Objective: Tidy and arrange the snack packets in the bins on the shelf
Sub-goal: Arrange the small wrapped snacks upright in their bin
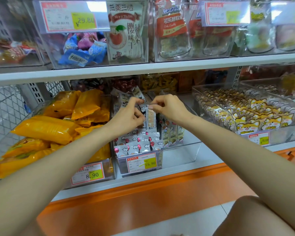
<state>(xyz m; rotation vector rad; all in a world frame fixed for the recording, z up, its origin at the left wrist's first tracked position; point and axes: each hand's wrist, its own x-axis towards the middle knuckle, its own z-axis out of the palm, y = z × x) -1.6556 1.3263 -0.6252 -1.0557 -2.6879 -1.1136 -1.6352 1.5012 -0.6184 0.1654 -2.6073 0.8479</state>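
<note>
Both my hands reach into the middle clear bin (180, 147) on the lower shelf. My right hand (167, 108) pinches the top of a small upright white packet (151, 119). My left hand (129, 114) has curled fingers round other small grey-white packets (140, 97) just left of it. Rows of small white packets with red balloons (136, 145) lie at the bin's front. Green-white packets (173, 133) stand in a row at the right of them. What my left fingers hold is partly hidden.
A bin of large yellow packets (46, 128) sits at the left, a bin of fox-print packets (249, 114) at the right. Price tags (141, 162) hang on the bin fronts. The upper shelf (143, 67) carries more clear bins. An orange ledge (143, 189) runs below.
</note>
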